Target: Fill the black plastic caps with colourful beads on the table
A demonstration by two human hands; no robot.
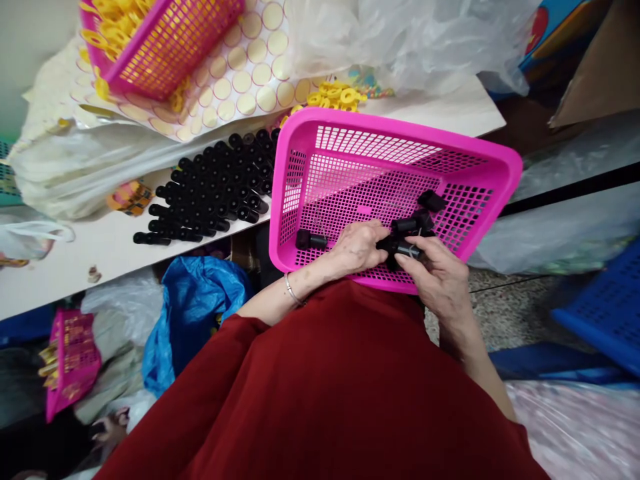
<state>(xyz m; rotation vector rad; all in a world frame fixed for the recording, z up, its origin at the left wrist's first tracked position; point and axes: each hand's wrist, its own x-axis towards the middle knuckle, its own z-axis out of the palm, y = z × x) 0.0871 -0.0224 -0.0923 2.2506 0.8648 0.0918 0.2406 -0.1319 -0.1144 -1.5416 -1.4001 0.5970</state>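
A pink mesh basket (pixel 395 123) is tipped toward me at my waist, with a few small black plastic pieces inside. My right hand (pixel 437 277) pinches a short black plastic tube (pixel 410 251), and a thin pale band or thread shows on it. From the other side my left hand (pixel 360 248) has its fingers closed on black plastic at that tube; the exact grip is partly hidden. One loose black piece (pixel 311 240) lies left of my left hand, and another black piece (pixel 431 200) rests against the mesh farther back.
Rows of black tubes (pixel 215 183) stand on the white table (pixel 115 257). Behind them are a pink basket (pixel 185 47) of yellow ring-ended pieces and clear plastic bags (pixel 410 40). A blue bag (pixel 195 300) sits below at left, a blue crate (pixel 605 307) at right.
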